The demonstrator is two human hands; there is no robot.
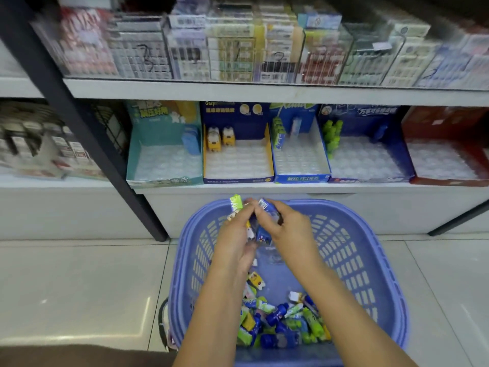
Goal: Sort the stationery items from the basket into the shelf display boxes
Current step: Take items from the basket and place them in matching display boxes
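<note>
Left hand point(234, 235): clenched round a green packet point(236, 203) and small yellow-white erasers point(249, 232), above the basket's far end.
Right hand point(289, 226): pinches a blue packet point(265, 205), close against the left fingertips.
Basket point(371, 235): lilac plastic, on the tiled floor just before the shelf point(264, 188).
Remaining stationery point(283, 323): loose heap at the basket's near end.
Display boxes point(238, 179): side by side on the lower shelf, few items in each.
</note>
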